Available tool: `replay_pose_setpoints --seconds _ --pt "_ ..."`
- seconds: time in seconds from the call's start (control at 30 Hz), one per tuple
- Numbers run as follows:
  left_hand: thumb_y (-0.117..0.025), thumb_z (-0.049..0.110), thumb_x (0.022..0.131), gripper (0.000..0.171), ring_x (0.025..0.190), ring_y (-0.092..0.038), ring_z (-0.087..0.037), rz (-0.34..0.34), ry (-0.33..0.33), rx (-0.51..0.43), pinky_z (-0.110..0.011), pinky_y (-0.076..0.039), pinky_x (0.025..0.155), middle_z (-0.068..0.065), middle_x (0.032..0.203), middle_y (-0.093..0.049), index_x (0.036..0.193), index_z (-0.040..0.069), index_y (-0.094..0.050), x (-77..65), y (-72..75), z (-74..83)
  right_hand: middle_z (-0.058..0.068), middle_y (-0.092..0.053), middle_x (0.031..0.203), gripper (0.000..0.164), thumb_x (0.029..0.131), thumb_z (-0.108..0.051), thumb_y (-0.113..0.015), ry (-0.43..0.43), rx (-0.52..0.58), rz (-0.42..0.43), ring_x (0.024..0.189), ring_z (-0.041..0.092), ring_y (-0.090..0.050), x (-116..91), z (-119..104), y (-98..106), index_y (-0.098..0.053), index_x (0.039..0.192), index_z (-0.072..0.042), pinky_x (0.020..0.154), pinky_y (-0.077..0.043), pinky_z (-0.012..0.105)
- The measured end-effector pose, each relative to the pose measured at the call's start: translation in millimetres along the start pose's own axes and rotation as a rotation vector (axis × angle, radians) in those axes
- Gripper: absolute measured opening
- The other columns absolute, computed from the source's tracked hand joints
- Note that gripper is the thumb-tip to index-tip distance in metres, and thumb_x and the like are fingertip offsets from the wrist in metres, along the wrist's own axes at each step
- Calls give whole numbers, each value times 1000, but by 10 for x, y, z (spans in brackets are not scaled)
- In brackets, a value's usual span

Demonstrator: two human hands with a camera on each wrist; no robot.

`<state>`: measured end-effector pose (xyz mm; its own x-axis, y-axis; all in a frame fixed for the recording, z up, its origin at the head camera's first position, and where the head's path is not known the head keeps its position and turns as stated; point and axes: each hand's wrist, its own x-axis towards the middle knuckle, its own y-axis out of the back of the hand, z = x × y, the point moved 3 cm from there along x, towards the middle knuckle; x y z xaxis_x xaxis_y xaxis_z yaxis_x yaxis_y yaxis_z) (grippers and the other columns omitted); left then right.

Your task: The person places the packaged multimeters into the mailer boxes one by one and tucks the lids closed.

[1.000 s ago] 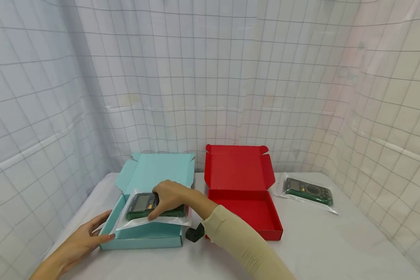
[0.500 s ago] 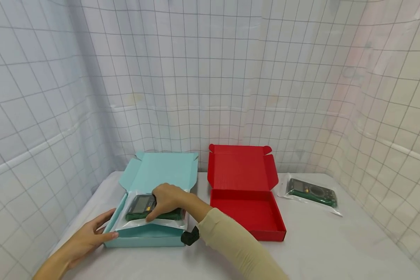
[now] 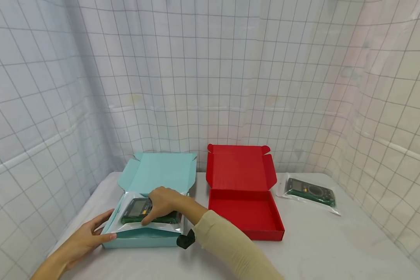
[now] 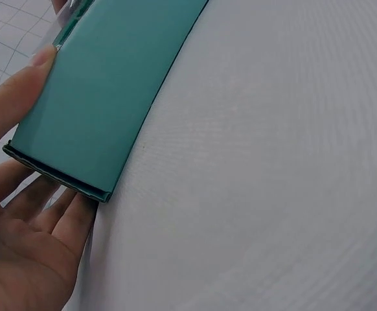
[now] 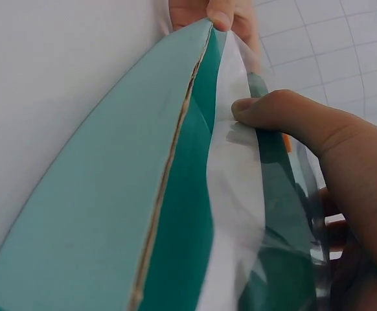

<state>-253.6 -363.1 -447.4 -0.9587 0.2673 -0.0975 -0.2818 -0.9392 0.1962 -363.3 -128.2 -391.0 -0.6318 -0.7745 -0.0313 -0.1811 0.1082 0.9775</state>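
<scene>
My right hand [image 3: 166, 203] grips a green-and-black multimeter [image 3: 137, 210] in a clear plastic bag from above, thumb on its near side. Bag and meter lie in the mouth of an open light-blue cardboard box [image 3: 143, 243], the bag's left end reaching the side wall. At the box's front left corner, my left hand [image 3: 84, 238] holds on, thumb at the front rim and fingers along the outer side. The left wrist view shows that thumb on the front wall [image 4: 98, 97]. In the right wrist view, the bag's white edge [image 5: 230, 214] sits just inside the rim.
A red cardboard box [image 3: 245, 210], lid raised, stands right of the blue one. Farther right, a second bagged multimeter [image 3: 309, 191] lies on the white tabletop [image 3: 322, 241]. Checked curtains [image 3: 224, 77] enclose the back and sides. Something small and black [image 3: 186, 239] is under my right wrist.
My right hand has lowered the bagged multimeter into the blue box and slightly toward its front left. The left hand keeps its hold on the corner. The head view shifts slightly.
</scene>
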Motion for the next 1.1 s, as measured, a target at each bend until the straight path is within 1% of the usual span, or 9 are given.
replay_pose_setpoints --seconds 0.13,0.3,0.47,0.6,0.8,0.93,1.03,1.1 --pt "-67 7 101 91 116 -50 12 -5 -7 -6 -25 -51 95 -24 168 0 165 1 -2 0 -3 6 -11 -57 85 50 78 -63 -82 -20 -12 -31 73 6 -55 -8 -9 37 -61 96 -22 58 -46 22" --pt "-67 8 101 91 117 -48 14 -6 -14 2 -23 -50 96 -24 168 0 165 1 -2 4 -6 16 -10 -59 85 52 77 -63 -83 -52 -30 -56 72 8 -56 -44 12 149 -62 98 -21 57 -47 23" --pt "-68 7 100 92 116 -47 16 1 -26 10 -22 -50 96 -25 168 -1 165 0 -3 -17 -8 23 -9 -60 86 52 78 -61 -84 -30 -16 -67 74 8 -56 -73 21 210 -62 100 -19 57 -47 23" --pt "-67 6 100 91 117 -48 14 -7 -35 4 -23 -50 96 -26 167 0 164 -1 -2 -35 -6 19 -9 -59 86 52 78 -61 -84 -18 -3 -76 73 8 -56 -68 5 183 -62 100 -19 58 -46 23" --pt "-67 6 100 92 117 -47 15 -26 -33 -7 -22 -49 96 -25 168 2 164 0 -1 -24 -10 30 -8 -59 83 48 79 -58 -84 8 16 -48 69 7 -54 -46 -28 105 -61 95 -19 55 -45 21" --pt "-67 6 100 92 119 -48 13 -29 -26 1 -23 -50 97 -25 168 2 165 1 -2 -25 -9 36 -9 -59 82 48 78 -59 -85 -8 12 -41 69 6 -54 -23 -63 61 -61 92 -20 55 -45 20" --pt "-67 8 101 91 122 -48 8 -23 -16 19 -24 -49 97 -25 168 1 165 1 -3 -30 -6 34 -8 -57 78 47 79 -60 -84 -20 1 -41 64 6 -51 -5 -99 23 -62 88 -20 53 -43 21" --pt "-67 9 101 91 122 -48 7 -18 -10 30 -24 -49 96 -26 168 0 165 1 -3 -31 -7 28 -7 -56 76 46 79 -60 -84 -26 3 -46 62 7 -49 -1 -118 -22 -62 87 -20 51 -41 23"
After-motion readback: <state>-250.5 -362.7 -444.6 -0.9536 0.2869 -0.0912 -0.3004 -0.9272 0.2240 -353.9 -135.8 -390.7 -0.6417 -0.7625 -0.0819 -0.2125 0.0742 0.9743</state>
